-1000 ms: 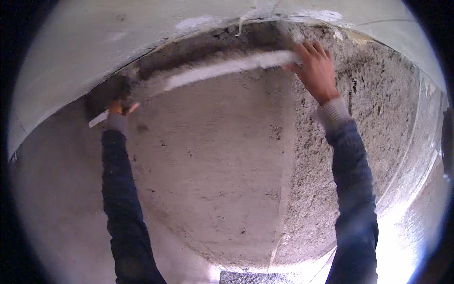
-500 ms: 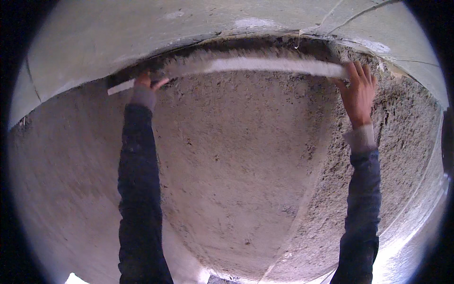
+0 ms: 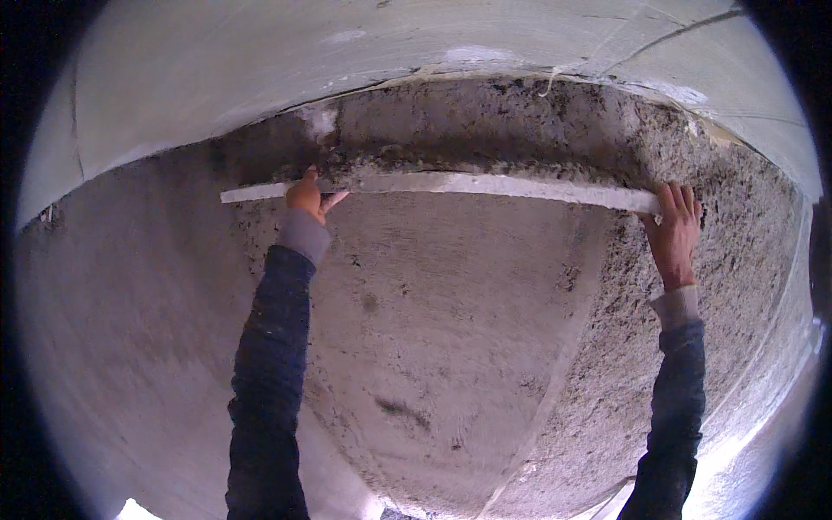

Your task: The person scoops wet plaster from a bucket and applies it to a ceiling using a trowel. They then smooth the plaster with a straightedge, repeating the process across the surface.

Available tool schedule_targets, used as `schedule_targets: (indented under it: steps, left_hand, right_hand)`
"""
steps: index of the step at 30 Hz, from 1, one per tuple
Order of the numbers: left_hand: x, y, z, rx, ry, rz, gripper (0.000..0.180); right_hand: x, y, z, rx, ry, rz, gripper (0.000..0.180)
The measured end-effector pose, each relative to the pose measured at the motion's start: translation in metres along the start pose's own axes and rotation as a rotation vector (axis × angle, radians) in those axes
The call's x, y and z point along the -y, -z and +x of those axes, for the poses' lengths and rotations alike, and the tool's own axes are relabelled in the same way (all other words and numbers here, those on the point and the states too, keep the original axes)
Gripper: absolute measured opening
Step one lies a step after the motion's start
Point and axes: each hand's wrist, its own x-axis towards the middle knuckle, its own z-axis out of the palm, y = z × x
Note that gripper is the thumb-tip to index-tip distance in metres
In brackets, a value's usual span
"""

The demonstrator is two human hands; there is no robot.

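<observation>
A long whitish plasterer's straightedge (image 3: 494, 185) lies across the upper part of a grey mortar-covered wall (image 3: 442, 303). My left hand (image 3: 308, 199) is closed around it a little in from its left end, with the thumb on the lower side. At its right end my right hand (image 3: 678, 234) grips it, fingers over the top. Dark loose mortar (image 3: 416, 163) is heaped along the upper edge of the straightedge. Both arms reach up, in dark sleeves with pale cuffs. The straightedge's face against the wall is hidden.
A pale ceiling (image 3: 260, 69) with cracks meets the wall in a ragged line. A thin whitish strand (image 3: 548, 82) hangs at that joint. Rougher, coarser mortar (image 3: 728, 260) covers the wall on the right. Bright light shows at the lower right.
Both hands have drawn the straightedge down the wall, away from the ceiling, and slightly right. A band of mortar above it now shows, and mortar has gathered along its upper edge.
</observation>
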Motion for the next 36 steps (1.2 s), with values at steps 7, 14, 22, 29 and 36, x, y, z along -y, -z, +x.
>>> schedule_targets:
  steps: [7,14,22,29,36]
  left_hand:
    - [-0.063,0.044,0.041,-0.098,-0.065,0.284,0.054]
    - [0.037,0.023,0.116,-0.014,-0.248,0.573,0.05]
    - [-0.003,0.035,0.096,-0.009,0.341,-1.265,0.037]
    - [-0.004,0.076,0.093,0.163,0.828,-1.059,0.053]
    - [0.03,0.087,0.082,0.445,0.592,-0.804,0.044]
  right_hand:
    - [0.012,-0.016,0.07,-0.233,0.049,-0.076,0.043]
    - [0.03,-0.01,0.103,-0.216,0.034,-0.047,0.046]
    - [0.014,-0.014,0.112,-0.185,0.123,-0.097,0.046]
    - [0.022,-0.016,0.112,-0.1,0.055,-0.219,0.053]
    - [0.012,-0.026,0.116,-0.109,0.055,-0.242,0.05]
